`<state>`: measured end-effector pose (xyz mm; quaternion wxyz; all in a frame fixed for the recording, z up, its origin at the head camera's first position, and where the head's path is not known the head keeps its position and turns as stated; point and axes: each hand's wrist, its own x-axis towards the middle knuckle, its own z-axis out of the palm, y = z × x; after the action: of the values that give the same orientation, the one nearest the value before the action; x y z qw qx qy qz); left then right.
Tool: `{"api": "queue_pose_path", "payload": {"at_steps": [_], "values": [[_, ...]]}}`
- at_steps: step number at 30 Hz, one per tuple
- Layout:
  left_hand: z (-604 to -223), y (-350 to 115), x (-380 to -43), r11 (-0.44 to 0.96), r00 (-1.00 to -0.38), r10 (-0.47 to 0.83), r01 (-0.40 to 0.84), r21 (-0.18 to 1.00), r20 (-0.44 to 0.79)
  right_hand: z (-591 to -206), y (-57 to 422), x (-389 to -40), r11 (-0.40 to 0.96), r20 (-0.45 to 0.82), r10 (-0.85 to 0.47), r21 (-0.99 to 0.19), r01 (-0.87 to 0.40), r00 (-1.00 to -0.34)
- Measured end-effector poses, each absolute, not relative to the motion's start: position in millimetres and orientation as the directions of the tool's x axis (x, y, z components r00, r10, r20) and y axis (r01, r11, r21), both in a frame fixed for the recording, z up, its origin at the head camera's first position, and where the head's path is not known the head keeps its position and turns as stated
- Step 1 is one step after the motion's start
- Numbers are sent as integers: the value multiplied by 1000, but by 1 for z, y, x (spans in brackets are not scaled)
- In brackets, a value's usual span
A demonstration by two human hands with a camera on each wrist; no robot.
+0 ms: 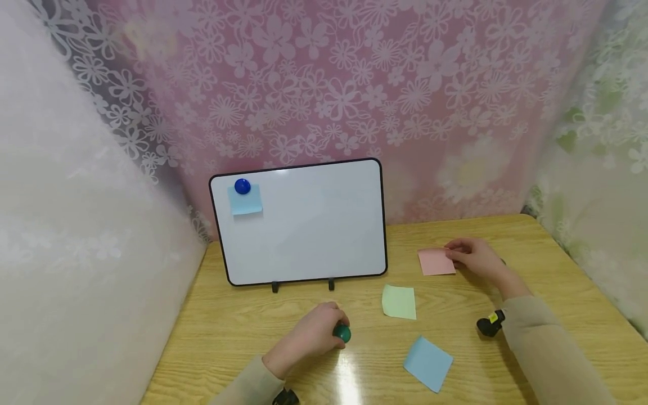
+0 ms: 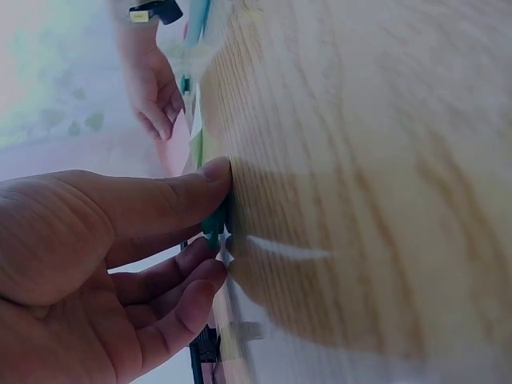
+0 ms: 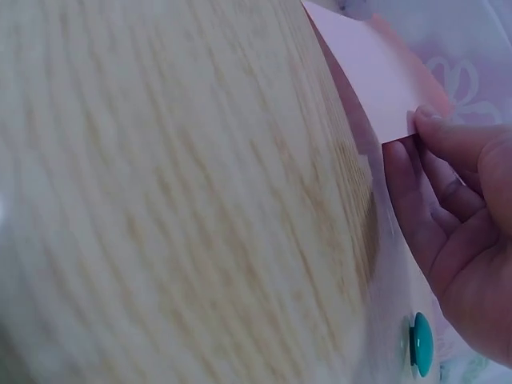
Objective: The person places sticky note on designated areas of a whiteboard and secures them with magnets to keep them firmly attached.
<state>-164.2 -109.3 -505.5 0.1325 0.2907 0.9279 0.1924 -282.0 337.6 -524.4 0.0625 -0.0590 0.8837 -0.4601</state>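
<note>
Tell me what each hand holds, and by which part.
Left hand: a round, glossy green magnet, pinched by its rim. Right hand: a square, pink paper note, pinched by its right edge in the head view.

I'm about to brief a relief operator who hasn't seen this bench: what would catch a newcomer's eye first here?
Most likely the whiteboard standing on the table, with a dark blue magnet over a pale blue note near its upper left corner. Next, perhaps, the right hand, pinching a pink note to the right of the board. Then the left hand, holding a green magnet in front of the board.
</note>
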Motion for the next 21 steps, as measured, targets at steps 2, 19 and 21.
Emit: {"api": "queue_pose_path", "payload": {"at_steps": [2,19,21], "values": [[-506,-109,-164,758,-796,589,486,435,-137,-525,337,-281,545,-69,-144,-838,-21,-987],[-505,-110,-164,759,-799,580,460,460,-157,-529,335,-271,357,-155,-109,-928,107,-982],[-505,-110,-164,756,-798,583,465,460,-152,-530,335,-271,344,-156,-119,-933,107,-981]]}}
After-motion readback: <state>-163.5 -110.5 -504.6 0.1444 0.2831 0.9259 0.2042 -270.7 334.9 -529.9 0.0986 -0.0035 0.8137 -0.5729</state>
